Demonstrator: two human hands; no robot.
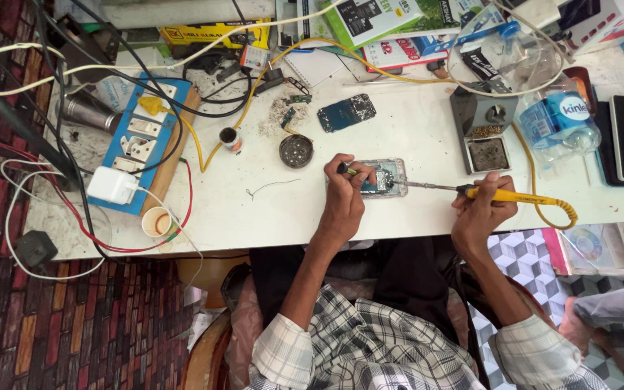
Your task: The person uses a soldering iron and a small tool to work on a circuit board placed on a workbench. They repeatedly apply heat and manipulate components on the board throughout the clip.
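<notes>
Opened phone (383,178) lies flat on table (269,209), left hand (346,189) pinching a tool, right hand (479,206) gripping yellow soldering iron (514,196).

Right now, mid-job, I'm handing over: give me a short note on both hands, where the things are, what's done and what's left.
Left hand: grips a thin dark-handled tool, tip on the opened phone at the table's front edge.
Right hand: holds the yellow soldering iron, its tip reaching the phone's right side.
Nearby: the iron's stand behind the right hand, a loose circuit board and a round tin behind the phone.
Done: the phone lies open, insides exposed.
Left: soldering is under way; the phone is not closed. Whether the joint is finished cannot be told.
</notes>
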